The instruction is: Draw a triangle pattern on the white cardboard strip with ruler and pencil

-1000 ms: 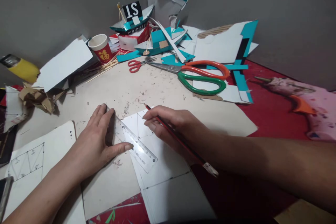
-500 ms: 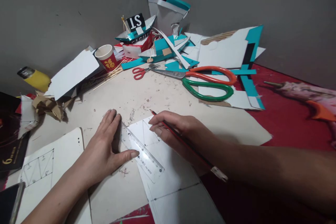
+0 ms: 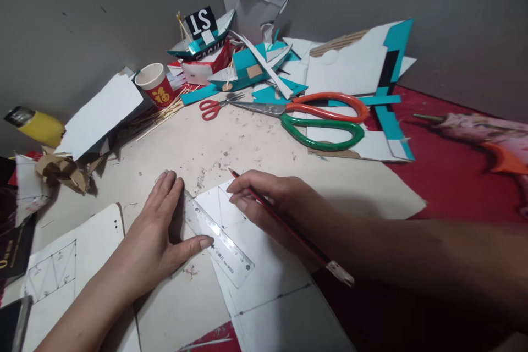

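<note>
My left hand (image 3: 159, 231) lies over a clear plastic ruler (image 3: 220, 242), its thumb pressing on the ruler and its fingers stretched along the far left end. Under part of the ruler is a white sheet (image 3: 272, 275) with pencilled lines and dots. In my right hand (image 3: 272, 203) is a dark red and black pencil (image 3: 284, 220), pinched between thumb and fingers. The pencil's tip points to the far left, above the sheet's far edge, and whether it touches the surface I cannot tell. My right hand partly hides a drawn figure on the sheet.
At left lies another drawn-on sheet (image 3: 99, 231), beside a dark device (image 3: 14, 319). Farther back are large scissors (image 3: 284, 110), small red scissors (image 3: 212, 107), a paper cup (image 3: 154, 85), cardboard boats (image 3: 243, 74) and cardboard scraps (image 3: 350, 74). A glue gun (image 3: 487, 132) lies at right.
The whole view has shifted a little, so background things sit farther left and higher. Both hands, the ruler and the pencil keep nearly the same pose on the sheet.
</note>
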`<state>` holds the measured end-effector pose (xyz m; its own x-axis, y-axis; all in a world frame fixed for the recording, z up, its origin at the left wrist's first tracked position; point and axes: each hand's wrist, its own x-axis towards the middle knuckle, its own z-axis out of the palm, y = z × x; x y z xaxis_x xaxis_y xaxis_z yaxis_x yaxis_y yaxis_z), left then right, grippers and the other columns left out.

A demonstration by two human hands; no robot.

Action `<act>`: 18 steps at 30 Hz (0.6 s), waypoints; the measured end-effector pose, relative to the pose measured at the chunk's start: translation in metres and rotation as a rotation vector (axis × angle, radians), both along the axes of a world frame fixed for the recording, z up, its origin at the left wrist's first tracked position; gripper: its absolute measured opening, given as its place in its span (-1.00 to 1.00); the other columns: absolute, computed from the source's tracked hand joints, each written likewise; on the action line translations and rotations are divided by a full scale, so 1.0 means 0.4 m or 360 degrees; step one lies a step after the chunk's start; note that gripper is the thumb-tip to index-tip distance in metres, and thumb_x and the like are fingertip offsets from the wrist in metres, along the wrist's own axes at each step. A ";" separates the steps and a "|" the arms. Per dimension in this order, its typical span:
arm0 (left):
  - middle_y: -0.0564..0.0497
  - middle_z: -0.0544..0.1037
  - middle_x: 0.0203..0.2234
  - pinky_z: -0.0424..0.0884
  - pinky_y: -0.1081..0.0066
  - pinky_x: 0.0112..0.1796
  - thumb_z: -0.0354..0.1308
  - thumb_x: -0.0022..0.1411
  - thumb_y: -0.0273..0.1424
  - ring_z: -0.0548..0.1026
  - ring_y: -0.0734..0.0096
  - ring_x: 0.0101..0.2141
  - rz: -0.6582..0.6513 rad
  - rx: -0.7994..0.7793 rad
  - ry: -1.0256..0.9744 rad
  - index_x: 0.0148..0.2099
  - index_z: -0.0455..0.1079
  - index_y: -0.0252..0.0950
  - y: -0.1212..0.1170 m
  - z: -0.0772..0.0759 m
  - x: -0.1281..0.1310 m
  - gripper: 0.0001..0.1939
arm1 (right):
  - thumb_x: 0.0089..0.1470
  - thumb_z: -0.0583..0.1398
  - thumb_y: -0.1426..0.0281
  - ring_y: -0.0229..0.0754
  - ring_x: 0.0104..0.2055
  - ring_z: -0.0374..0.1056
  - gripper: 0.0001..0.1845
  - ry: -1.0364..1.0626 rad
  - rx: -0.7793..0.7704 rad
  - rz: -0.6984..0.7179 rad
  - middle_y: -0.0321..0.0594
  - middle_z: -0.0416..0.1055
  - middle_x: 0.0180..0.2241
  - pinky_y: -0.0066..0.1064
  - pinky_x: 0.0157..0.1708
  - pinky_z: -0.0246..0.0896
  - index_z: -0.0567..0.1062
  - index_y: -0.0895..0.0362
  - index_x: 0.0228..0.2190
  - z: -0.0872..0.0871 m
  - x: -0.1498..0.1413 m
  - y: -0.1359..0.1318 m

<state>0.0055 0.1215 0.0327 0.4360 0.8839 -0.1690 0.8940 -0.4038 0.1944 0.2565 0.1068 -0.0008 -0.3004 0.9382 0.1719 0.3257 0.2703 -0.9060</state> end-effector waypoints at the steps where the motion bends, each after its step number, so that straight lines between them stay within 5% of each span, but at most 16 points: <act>1: -0.34 -0.10 0.40 0.00 -0.04 0.27 0.07 0.13 0.24 -0.11 -0.10 0.37 -0.0007 0.0012 -0.0001 0.42 -0.03 -0.49 0.001 -0.001 -0.001 0.10 | 0.27 0.10 0.32 -0.33 -0.42 0.27 -0.87 0.0000 -0.0004 -0.0016 -0.38 0.40 -0.43 -0.51 -0.38 0.16 0.44 0.07 -0.24 -0.002 -0.001 0.001; 18: -0.31 -0.01 0.39 0.09 -0.09 0.25 0.11 0.15 0.19 0.00 -0.15 0.35 -0.0063 0.0087 -0.0018 0.41 0.01 -0.38 0.004 0.000 -0.005 0.01 | 0.23 0.11 0.30 -0.32 -0.48 0.31 -0.83 -0.0040 0.0041 -0.0113 -0.38 0.45 -0.49 -0.49 -0.43 0.18 0.49 0.06 -0.24 0.002 -0.004 -0.002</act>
<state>0.0033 0.1230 0.0328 0.4722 0.8738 -0.1158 0.8750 -0.4488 0.1814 0.2548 0.1060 0.0001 -0.2376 0.9527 0.1896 0.3676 0.2688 -0.8903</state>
